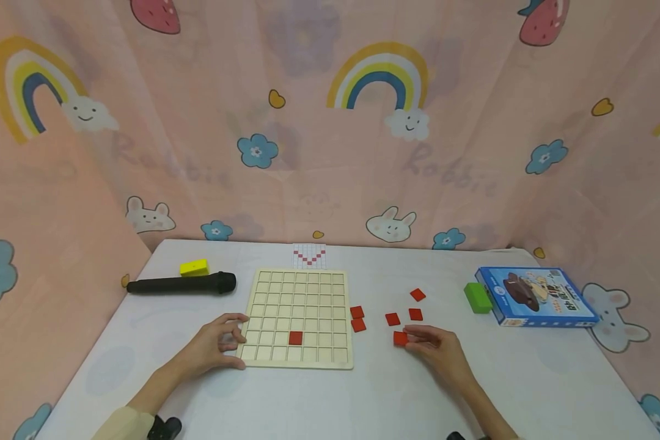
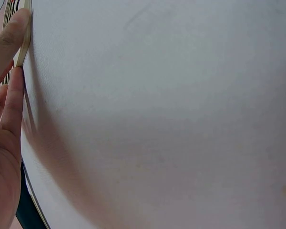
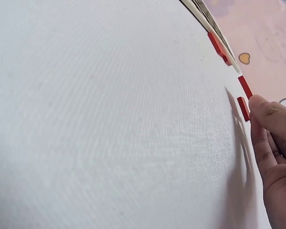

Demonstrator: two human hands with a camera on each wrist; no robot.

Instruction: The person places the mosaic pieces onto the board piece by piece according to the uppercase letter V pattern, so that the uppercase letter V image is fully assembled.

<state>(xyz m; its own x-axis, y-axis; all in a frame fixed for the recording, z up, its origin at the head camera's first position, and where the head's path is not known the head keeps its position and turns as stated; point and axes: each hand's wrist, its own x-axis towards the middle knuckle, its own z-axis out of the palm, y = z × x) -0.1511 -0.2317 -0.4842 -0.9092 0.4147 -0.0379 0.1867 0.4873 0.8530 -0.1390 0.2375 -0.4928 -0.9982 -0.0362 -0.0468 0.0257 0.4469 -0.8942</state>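
**A:** What is the left hand (image 1: 214, 347) doing?

**B:** It rests at the near left corner of the wooden grid board (image 1: 299, 318), fingers loosely bent, with fingertips (image 2: 16, 28) against the board's edge. It steadies the board and does not grasp it.

**A:** And the right hand (image 1: 439, 349)?

**B:** It lies on the white table (image 1: 330, 397), well to the right of the board. Its fingertips (image 3: 264, 107) touch a red square tile (image 1: 399, 338). The tile is still flat on the table; whether the fingers pinch it or merely touch it cannot be told.

**A:** Where are the other tiles?

**B:** One red tile (image 1: 295, 337) sits in a cell of the board, between the two hands. Two more (image 1: 357, 318) lie just beside the board's right edge, and three others (image 1: 409, 308) lie just beyond the right hand's fingers.

**A:** Anything farther out?

**B:** Beyond the left hand, a black handle-shaped object (image 1: 181, 285) with a yellow block (image 1: 194, 267) behind it. Beyond the right hand, a green block (image 1: 477, 297) touching a blue box (image 1: 535, 296).
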